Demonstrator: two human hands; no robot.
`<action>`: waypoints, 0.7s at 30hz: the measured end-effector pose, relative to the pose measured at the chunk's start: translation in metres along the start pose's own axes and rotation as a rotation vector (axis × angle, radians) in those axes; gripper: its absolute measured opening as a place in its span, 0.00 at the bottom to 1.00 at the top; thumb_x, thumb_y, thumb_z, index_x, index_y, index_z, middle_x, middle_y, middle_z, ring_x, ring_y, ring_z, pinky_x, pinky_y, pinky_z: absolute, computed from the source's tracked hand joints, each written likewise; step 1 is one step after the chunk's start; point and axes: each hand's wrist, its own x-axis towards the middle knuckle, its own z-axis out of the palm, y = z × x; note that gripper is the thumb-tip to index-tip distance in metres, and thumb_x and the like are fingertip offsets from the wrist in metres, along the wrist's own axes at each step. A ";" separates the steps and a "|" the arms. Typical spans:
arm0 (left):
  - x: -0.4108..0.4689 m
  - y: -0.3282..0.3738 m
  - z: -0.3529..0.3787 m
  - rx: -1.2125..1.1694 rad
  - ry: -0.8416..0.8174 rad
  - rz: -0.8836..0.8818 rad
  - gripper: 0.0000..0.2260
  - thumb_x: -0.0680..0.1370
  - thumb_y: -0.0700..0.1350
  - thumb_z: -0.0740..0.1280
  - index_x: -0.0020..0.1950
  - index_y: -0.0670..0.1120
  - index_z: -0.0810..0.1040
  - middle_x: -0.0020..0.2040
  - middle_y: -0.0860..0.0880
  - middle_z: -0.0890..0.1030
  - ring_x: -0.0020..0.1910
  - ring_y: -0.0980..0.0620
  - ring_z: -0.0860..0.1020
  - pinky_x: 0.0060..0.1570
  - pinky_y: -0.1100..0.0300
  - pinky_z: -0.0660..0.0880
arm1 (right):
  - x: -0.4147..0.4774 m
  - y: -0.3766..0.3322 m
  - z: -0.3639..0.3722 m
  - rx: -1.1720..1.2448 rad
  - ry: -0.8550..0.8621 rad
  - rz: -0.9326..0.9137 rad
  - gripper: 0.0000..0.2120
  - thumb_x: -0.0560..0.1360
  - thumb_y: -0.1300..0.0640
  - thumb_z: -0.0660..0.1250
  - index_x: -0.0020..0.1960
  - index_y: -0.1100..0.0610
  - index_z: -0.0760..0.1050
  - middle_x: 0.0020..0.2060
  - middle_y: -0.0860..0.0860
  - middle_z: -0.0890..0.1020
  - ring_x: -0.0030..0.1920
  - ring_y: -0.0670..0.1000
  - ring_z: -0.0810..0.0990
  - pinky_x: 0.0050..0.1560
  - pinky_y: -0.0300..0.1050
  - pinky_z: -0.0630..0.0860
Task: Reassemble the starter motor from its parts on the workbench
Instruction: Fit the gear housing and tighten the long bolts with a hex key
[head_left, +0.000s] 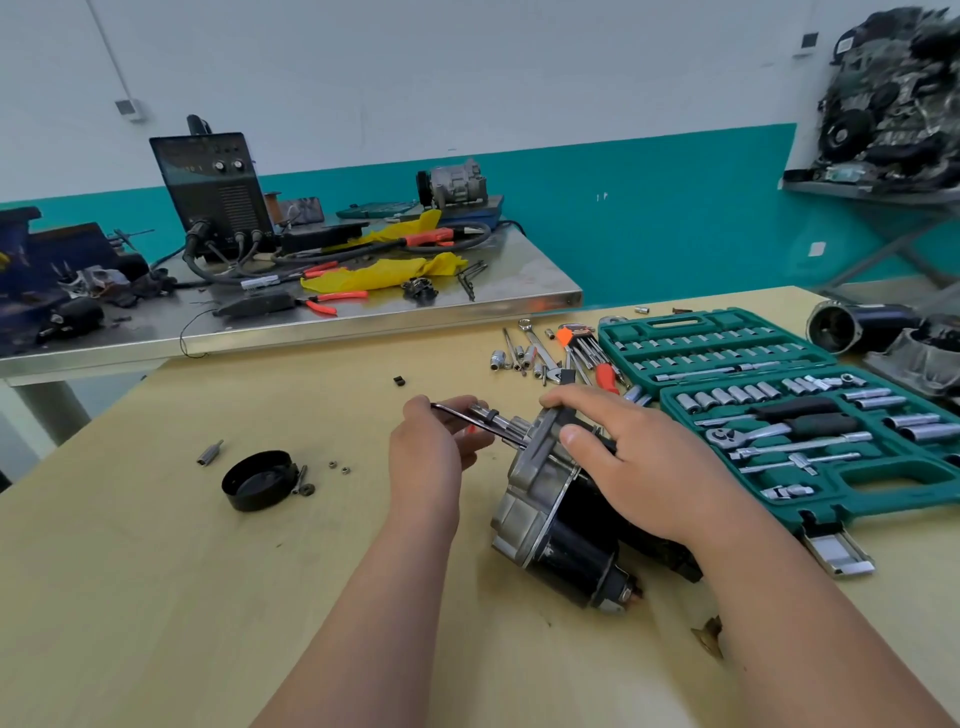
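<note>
The starter motor (550, 525), black body with a silver housing, lies on the wooden bench (156, 597) in the middle. My right hand (623, 457) rests over its top and grips the housing. My left hand (431, 441) is closed on a dark hex key (483, 418) whose tip meets the housing's left face by the shaft. A black round end cap (257, 479) sits open side up at the left. Beside it lie a small bolt and washer (304, 480), two nuts (337, 466) and a short socket bit (209, 453).
An open green socket set case (810, 415) lies at the right. Loose wrenches, sockets and hex keys (550, 353) lie behind the hands. Another motor body (857, 325) sits far right. A steel table (322, 317) with a welder and tools stands behind.
</note>
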 end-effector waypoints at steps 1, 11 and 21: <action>0.000 0.001 -0.001 0.018 -0.001 0.008 0.28 0.82 0.49 0.47 0.37 0.47 0.85 0.37 0.48 0.86 0.36 0.49 0.82 0.40 0.56 0.75 | 0.000 0.000 0.000 0.002 0.000 0.002 0.15 0.80 0.42 0.53 0.65 0.28 0.58 0.66 0.31 0.69 0.52 0.37 0.70 0.45 0.39 0.70; 0.002 0.003 -0.006 -0.087 -0.089 -0.068 0.18 0.83 0.45 0.53 0.42 0.45 0.80 0.43 0.48 0.87 0.38 0.50 0.83 0.47 0.53 0.77 | 0.000 0.000 -0.001 0.013 -0.009 0.007 0.15 0.81 0.42 0.53 0.64 0.27 0.58 0.66 0.30 0.68 0.53 0.37 0.69 0.46 0.40 0.70; 0.003 0.000 -0.005 -0.136 -0.093 -0.091 0.18 0.84 0.46 0.50 0.46 0.45 0.78 0.44 0.47 0.87 0.39 0.50 0.83 0.43 0.54 0.77 | -0.001 -0.001 -0.002 0.017 -0.006 0.011 0.15 0.81 0.43 0.54 0.64 0.28 0.58 0.65 0.31 0.69 0.52 0.37 0.69 0.44 0.39 0.69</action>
